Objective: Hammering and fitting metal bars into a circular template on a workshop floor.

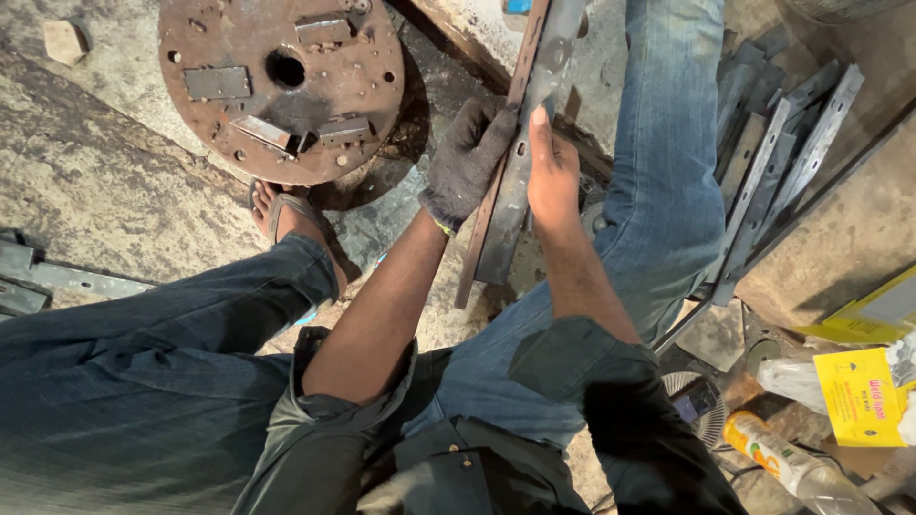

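A long grey metal strip with holes (534,86) leans lengthwise between my knees, its lower end near the floor. My left hand (466,164), in a dark knitted glove, grips the strip's left edge. My right hand (551,172), bare, lies on the strip's right side with the thumb pressed flat against the metal. A second, rust-coloured strip (482,234) runs along the left edge of the grey one, under the gloved hand.
A rusty round metal disc (277,81) with small plates on it lies on the concrete floor at upper left, next to my sandalled foot (286,215). Several grey metal strips (773,172) are stacked at right. Yellow packets (859,396) and a plastic bottle (778,458) lie lower right.
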